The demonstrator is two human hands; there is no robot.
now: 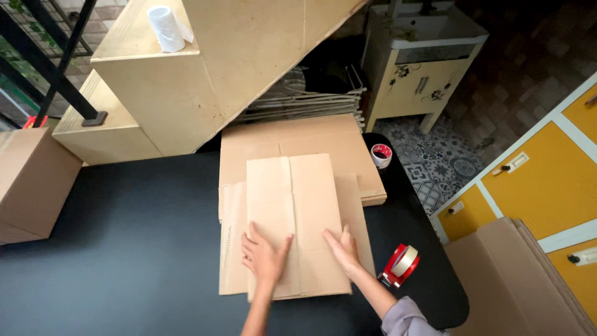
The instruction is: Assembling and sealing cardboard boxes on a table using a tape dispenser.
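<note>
A flattened brown cardboard box [298,205] lies on the black table [124,236], its flaps spread out beneath it. My left hand [264,255] rests flat on its near left part, fingers apart. My right hand [341,247] presses flat on its near right part, palm down. Neither hand grips anything. Behind it lies a stack of flat cardboard sheets [311,140].
A red tape dispenser [399,264] sits on the table right of my right hand. A small tape roll [381,155] stands at the far right edge. A closed cardboard box [31,180] sits at left. More flat cardboard [516,280] leans by yellow cabinets [547,180] at right.
</note>
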